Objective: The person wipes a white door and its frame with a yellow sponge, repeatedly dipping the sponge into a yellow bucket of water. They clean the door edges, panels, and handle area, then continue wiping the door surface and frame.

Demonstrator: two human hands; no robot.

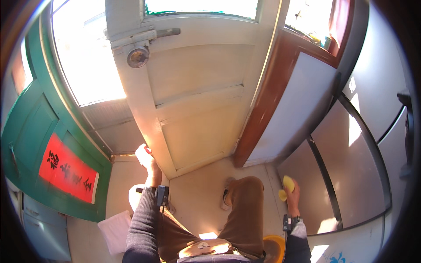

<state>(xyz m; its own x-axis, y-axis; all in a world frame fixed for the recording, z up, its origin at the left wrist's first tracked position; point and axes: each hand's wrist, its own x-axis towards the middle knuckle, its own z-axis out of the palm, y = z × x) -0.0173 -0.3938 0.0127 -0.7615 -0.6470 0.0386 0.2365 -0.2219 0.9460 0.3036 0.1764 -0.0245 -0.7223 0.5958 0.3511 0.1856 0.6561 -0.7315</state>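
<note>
A cream panelled door [200,125] with a lever handle and a round lock stands ajar before me. My left hand [146,157] is at the lower part of its free edge; a small red thing shows by the fingers, and whether the hand grips the edge I cannot tell. On the right, my right hand [292,195] holds a yellow sponge or folded cloth [288,184], away from the door and near the brown cabinet or refrigerator front. Both wrists carry small black devices.
A green door [33,131] with a red paper banner [69,171] stands at left. A pink folded cloth [115,231] lies on the floor. Near my right leg is a yellow basin [279,241]. Brown glossy panels [309,177] and a reddish-brown frame [263,121] rise at right.
</note>
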